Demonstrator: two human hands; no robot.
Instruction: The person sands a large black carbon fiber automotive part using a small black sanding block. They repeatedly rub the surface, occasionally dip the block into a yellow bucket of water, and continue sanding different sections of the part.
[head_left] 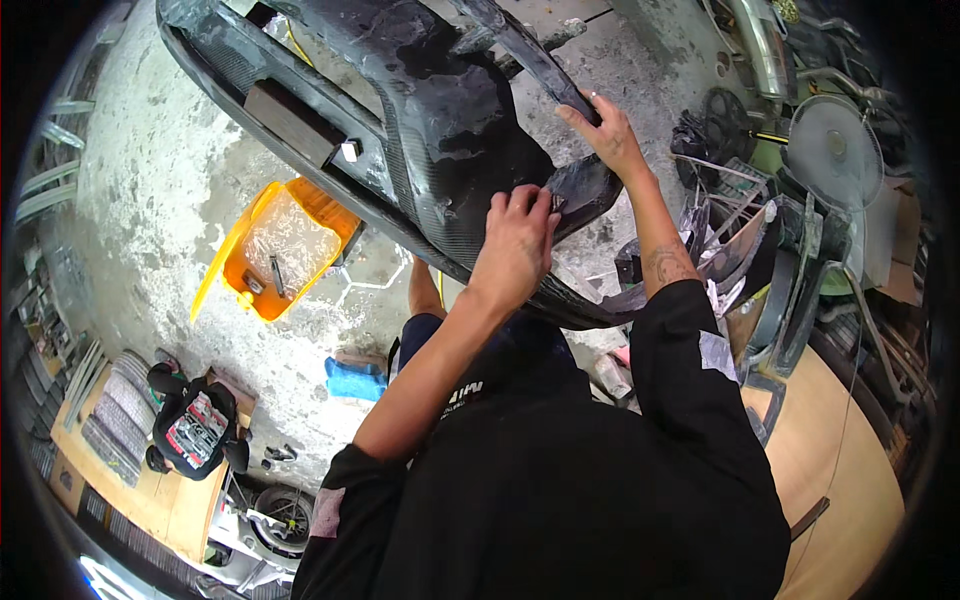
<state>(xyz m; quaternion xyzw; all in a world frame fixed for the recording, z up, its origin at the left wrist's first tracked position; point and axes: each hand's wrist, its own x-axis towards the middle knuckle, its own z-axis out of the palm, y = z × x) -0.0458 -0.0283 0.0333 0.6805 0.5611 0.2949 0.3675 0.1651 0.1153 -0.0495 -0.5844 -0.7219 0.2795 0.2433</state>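
Note:
A large black car bumper with a carbon-fibre weave and patchy grey dust spans the upper middle. My left hand presses on its near surface with curled fingers. A small dark bit shows at those fingertips, too hidden to name. My right hand grips the bumper's narrow right-hand strip, thumb on one side and fingers on the other. On the bumper's left part rest a dark brown block and a small white cube.
A yellow-orange open container with a few small tools stands on the stained floor at left. Beyond it, a person in a black top is beside a wooden table. A fan and piled scrap crowd the right, above a wooden board.

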